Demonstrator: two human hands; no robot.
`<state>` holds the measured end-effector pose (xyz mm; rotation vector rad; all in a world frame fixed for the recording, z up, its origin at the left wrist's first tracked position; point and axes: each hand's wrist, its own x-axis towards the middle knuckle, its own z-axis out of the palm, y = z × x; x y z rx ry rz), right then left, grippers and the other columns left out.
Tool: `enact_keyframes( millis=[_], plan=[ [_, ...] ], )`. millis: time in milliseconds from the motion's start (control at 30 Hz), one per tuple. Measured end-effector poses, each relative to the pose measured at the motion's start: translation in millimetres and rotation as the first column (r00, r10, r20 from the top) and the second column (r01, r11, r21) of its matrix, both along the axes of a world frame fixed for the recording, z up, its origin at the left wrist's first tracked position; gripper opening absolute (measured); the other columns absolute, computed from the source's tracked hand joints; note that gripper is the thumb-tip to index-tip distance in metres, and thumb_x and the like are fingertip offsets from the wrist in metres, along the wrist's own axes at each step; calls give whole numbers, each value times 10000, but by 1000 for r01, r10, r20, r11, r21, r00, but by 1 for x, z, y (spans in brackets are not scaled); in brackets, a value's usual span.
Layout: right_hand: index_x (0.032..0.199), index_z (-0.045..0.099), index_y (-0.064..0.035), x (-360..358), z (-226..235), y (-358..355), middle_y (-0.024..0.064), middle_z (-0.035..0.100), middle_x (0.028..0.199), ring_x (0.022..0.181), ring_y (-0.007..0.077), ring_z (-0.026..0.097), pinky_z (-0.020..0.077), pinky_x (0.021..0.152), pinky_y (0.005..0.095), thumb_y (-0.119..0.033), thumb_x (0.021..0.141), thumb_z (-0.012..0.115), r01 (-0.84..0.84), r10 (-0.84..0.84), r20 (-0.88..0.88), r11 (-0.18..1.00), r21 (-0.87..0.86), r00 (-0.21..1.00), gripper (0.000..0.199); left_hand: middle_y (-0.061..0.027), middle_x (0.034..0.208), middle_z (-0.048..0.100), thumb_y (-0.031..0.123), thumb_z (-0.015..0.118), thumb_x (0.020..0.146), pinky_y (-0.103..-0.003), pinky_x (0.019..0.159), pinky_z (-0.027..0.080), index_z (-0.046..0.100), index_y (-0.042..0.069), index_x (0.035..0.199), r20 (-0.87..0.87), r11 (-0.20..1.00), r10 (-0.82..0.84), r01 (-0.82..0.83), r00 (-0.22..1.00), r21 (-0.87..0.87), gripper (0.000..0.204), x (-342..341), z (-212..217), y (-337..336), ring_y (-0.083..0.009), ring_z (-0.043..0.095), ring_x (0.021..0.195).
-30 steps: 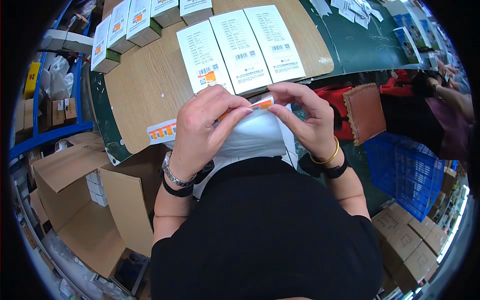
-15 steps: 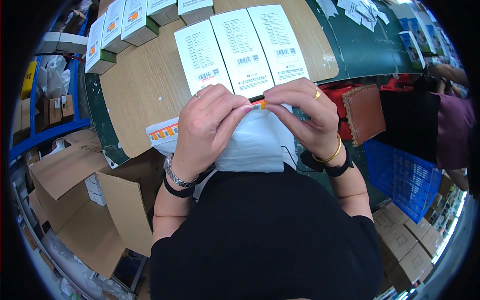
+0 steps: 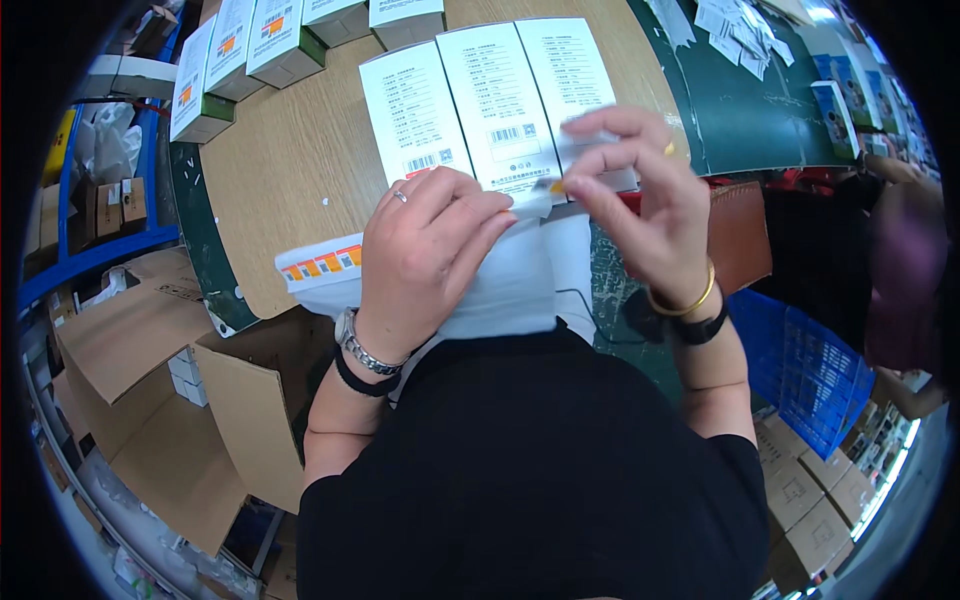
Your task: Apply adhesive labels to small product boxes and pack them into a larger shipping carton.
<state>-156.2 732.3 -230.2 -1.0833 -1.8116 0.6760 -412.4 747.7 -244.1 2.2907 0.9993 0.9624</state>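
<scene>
My left hand [image 3: 425, 260] is closed on the edge of a white backing sheet [image 3: 500, 285] that droops toward my body. A row of orange stickers [image 3: 325, 263] shows on the sheet's left part. Just to the right, my right hand [image 3: 650, 215] pinches a small orange sticker [image 3: 557, 187] between thumb and forefinger, slightly blurred; it is lifted off the sheet. Beyond my hands, three white boxes [image 3: 495, 100] lie side by side with printed sides up. The left one carries a bit of orange at its near end, partly behind my left hand.
White-and-green boxes with orange stickers [image 3: 228, 45] stand at the table's far left. Paper scraps [image 3: 735, 35] lie far right. An open carton [image 3: 240, 430] is at left, a blue crate [image 3: 810, 370] and stacked cartons [image 3: 815, 510] at right. Another person [image 3: 890, 270] works at the right.
My right hand has moved right and up, away from my left hand, with an orange sticker in its fingertips. The left hand stays at the sheet's edge.
</scene>
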Motion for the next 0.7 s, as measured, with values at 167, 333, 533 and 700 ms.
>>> enact_keyframes(
  millis=[167, 333, 533, 700],
  plan=[
    [987, 828, -75, 2, 0, 43, 100, 721, 1316, 1288, 263, 603, 465, 1091, 409, -139, 905, 864, 34, -46, 287, 998, 46, 957, 110, -42, 1043, 717, 138, 836, 903, -403, 813, 509, 762, 69, 996, -40, 992, 25, -20, 999, 124, 137, 3, -6, 1, -246, 663, 880],
    [946, 852, -89, -5, -5, 56, 71, 714, 1283, 1270, 255, 580, 441, 1102, 401, -188, 892, 885, 11, 23, 307, 994, -106, 952, 117, -27, 1136, 726, 147, 842, 893, -393, 838, 509, 769, 84, 994, -77, 992, 1, 9, 997, 126, 139, -1, -9, 1, -224, 672, 911],
    [942, 865, -97, -8, -6, 58, 62, 709, 1258, 1243, 253, 576, 449, 1083, 392, -203, 878, 905, 23, 30, 303, 986, -167, 952, 130, -26, 1214, 724, 162, 853, 881, -380, 838, 506, 782, 100, 1003, -54, 993, -16, 22, 998, 114, 155, -4, -11, 5, -216, 677, 920],
    [944, 871, -107, -11, -7, 57, 58, 709, 1249, 1244, 249, 572, 459, 1066, 397, -199, 864, 923, 37, 0, 344, 994, -99, 939, 133, -27, 1252, 731, 162, 857, 876, -375, 833, 506, 787, 105, 1006, -57, 995, -16, 22, 998, 94, 158, -4, -11, 6, -212, 680, 915]
  ],
)
